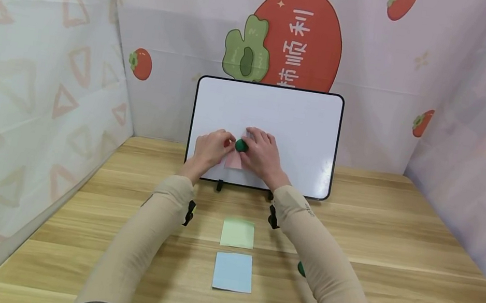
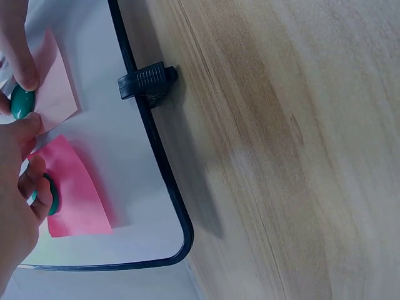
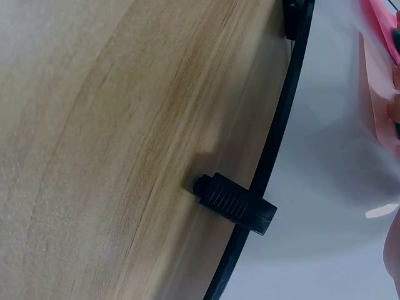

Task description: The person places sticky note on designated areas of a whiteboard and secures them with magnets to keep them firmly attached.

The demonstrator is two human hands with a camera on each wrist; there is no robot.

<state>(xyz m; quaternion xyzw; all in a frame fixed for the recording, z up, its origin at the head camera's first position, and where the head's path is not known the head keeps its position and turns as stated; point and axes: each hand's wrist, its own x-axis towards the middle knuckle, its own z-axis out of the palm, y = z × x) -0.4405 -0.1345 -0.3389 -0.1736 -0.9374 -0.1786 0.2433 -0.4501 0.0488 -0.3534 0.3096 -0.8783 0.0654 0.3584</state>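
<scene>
On the whiteboard (image 1: 307, 130), a pale pink sticky note (image 2: 59, 97) lies under both hands. A round green magnet (image 1: 241, 145) sits on the note, between thumb and fingers of the right hand (image 1: 264, 156), which pinches it. The left hand (image 1: 212, 148) holds the note's left edge beside the magnet with thumb and index finger. Just left of it, a bright pink sticky note (image 2: 78, 194) is on the board with another green magnet (image 2: 54, 195), partly hidden behind the left hand's curled fingers. In the right wrist view only the right hand's edge and fingertips show.
The board stands on black clip feet (image 3: 234, 203) on the wooden table (image 1: 398, 248). A pale green note (image 1: 237, 233) and a light blue note (image 1: 234, 272) lie in front of it. Another green magnet (image 1: 302, 269) is half hidden by the right forearm. Printed curtains surround the table.
</scene>
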